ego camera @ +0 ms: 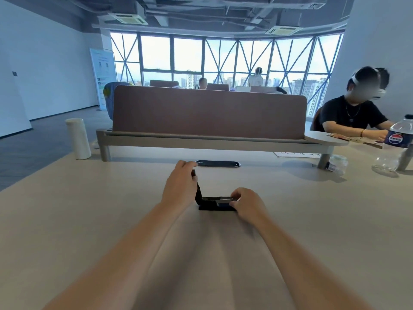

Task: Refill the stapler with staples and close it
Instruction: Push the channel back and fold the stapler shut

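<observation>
stapler (pixel 214 201) open on table (pixel 89 209), left hand (pixel 180 184) gripping lid, right hand (pixel 245 203) covering front

Very little here can actually be read. The plastic bottle (pixel 396 144) at the right edge of the counter (pixel 89 209) wears a dark blue label with a round red, white and blue emblem — the look of a Pepsi mark — but the lettering on it is too small and blurred to make out. A tall standing banner (pixel 103 77) by the far wall carries blocks of print and small pictures, none of it legible. The small jar (pixel 338 164) near the bottle has a dark label with unreadable print, and the papers (pixel 297 154) under the divider show dark marks — writing, perhaps — too faint to tell.
</observation>
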Available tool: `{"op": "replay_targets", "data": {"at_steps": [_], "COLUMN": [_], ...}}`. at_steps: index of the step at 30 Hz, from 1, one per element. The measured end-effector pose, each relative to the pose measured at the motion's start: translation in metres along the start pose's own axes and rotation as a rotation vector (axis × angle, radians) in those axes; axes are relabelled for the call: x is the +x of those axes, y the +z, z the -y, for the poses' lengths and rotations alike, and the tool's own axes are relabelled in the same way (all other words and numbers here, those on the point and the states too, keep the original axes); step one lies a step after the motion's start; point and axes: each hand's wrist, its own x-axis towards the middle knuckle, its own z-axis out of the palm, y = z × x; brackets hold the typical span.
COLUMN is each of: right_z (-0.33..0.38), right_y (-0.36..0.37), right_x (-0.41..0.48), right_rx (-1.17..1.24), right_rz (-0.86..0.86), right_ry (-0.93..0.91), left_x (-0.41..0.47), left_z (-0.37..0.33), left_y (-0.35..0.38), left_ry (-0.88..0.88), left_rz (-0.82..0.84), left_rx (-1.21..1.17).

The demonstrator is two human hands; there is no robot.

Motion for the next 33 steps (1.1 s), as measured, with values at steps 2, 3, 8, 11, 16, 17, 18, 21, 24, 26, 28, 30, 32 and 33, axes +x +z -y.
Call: {"op": "replay_targets", "data": {"at_steps": [2,3,8,11,16,17,18,21,24,26,28,30,32,33], "right_z": [-0.001,-0.002,-0.010,-0.016,-0.023,-0.023,-0.024,-0.023,-0.024,-0.024,-0.024,-0.025,-0.026,-0.027], "right_y": [-0.002,-0.003,-0.004,-0.003,-0.002,-0.003,-0.003,-0.004,-0.003,-0.002,-0.001,-0.001,0.000,0.000], "right_x": [0.001,0.001,0.003,0.005,0.003,0.004,0.003,0.003,0.004,0.005,0.007,0.008,0.009,0.010], "right_rx": [0.018,0.026,0.116,0.143,0.165,0.162,0.159,0.153,0.151,0.161,0.174,0.178,0.184,0.192], "right_rz": [0.009,0.016,0.026,0.043,0.062,0.064,0.071,0.072,0.069,0.075,0.080,0.085,0.090,0.093], "right_ry": [-0.006,-0.010,-0.005,0.013,-0.013,-0.022,-0.031,-0.056,-0.071,-0.072,-0.068,-0.069,-0.067,-0.066], "left_x": [0.003,0.004,0.005,0.002,-0.003,-0.003,-0.004,-0.006,-0.008,-0.009,-0.009,-0.009,-0.008,-0.008], "left_z": [-0.012,-0.017,-0.033,-0.035,-0.029,-0.028,-0.027,-0.020,-0.013,-0.011,-0.011,-0.011,-0.010,-0.009], "left_y": [0.006,0.009,0.031,0.050,0.069,0.069,0.070,0.067,0.065,0.066,0.066,0.067,0.069,0.070], "left_ry": [0.058,0.069,0.078,0.150,0.241,0.242,0.251,0.278,0.253,0.247,0.255,0.268,0.272,0.274], "left_rz": [-0.005,-0.006,0.103,0.214,0.279,0.285,0.303,0.345,0.353,0.357,0.369,0.373,0.375,0.375], "left_rx": [-0.019,-0.025,-0.048,-0.029,0.096,0.106,0.115,0.110,0.082,0.070,0.069,0.073,0.080,0.083]}}
